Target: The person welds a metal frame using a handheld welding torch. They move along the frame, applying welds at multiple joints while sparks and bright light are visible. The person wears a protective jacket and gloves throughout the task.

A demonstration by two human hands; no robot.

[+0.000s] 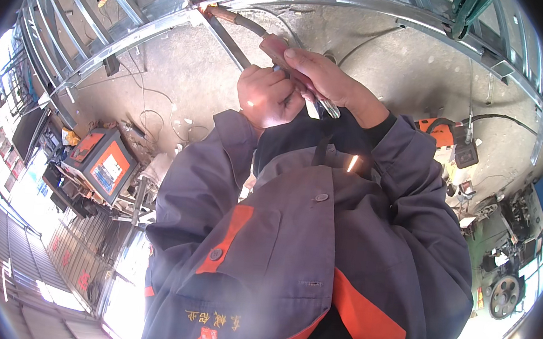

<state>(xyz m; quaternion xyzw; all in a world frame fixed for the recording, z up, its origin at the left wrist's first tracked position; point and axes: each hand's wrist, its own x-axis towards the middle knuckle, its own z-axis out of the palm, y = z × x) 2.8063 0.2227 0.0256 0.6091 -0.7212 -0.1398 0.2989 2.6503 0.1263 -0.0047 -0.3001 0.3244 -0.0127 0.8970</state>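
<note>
My right hand [338,85] is wrapped round the red handle of a welding torch [275,46]. The torch's bent neck runs up and to the left, and its copper-coloured nozzle end sits at a joint of the metal frame [148,29], where an orange glow shows. Close beside it, my left hand [269,96] is closed in a fist on the near end of a square metal tube [229,44]. That tube reaches from the joint back toward me. Below my right palm a shiny metal piece [330,108] sticks out; its kind is unclear.
The frame's long rail and its bars span the top of the view. A green clamp-like tool [467,16] hangs on it at right. Cables lie on the concrete floor [163,84]. An orange-and-grey machine [109,163] stands at left, and a wheeled machine [504,296] at right.
</note>
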